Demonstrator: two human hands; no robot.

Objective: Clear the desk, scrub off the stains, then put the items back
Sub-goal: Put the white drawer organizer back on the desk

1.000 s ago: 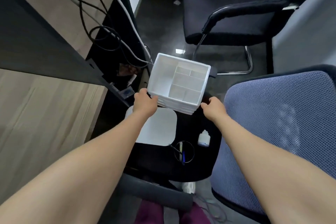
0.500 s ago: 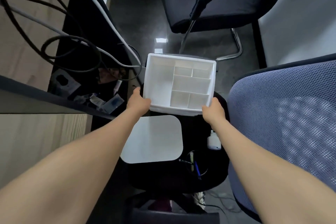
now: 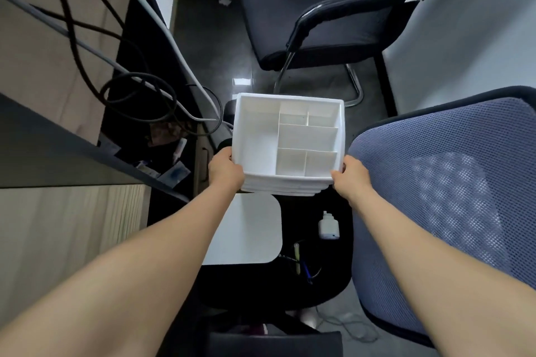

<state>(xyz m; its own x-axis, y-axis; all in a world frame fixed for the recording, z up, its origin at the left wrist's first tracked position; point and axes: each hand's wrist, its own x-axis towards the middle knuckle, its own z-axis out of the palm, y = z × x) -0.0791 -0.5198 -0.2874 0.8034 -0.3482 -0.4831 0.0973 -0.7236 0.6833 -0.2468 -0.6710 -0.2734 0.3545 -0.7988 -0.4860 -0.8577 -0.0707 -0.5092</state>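
Note:
I hold a white desk organizer (image 3: 258, 136) with several empty compartments over a black chair seat (image 3: 316, 287). My left hand (image 3: 224, 172) grips its near left corner and my right hand (image 3: 349, 175) grips its near right corner. On the seat below lie a white rounded-corner pad (image 3: 249, 229), a small white bottle (image 3: 328, 227) and a black wire pen cup (image 3: 298, 264) with pens. The wooden desk (image 3: 63, 240) is at the left.
A blue mesh chair back (image 3: 452, 197) stands close on the right. A black armchair (image 3: 333, 23) sits farther ahead. Black and grey cables (image 3: 136, 90) hang beside the desk at the left, over clutter on a dark shelf (image 3: 162, 165).
The organizer has levelled out and squared to me, and sits a little lower over the seat. Both hands have kept their grip on its near corners.

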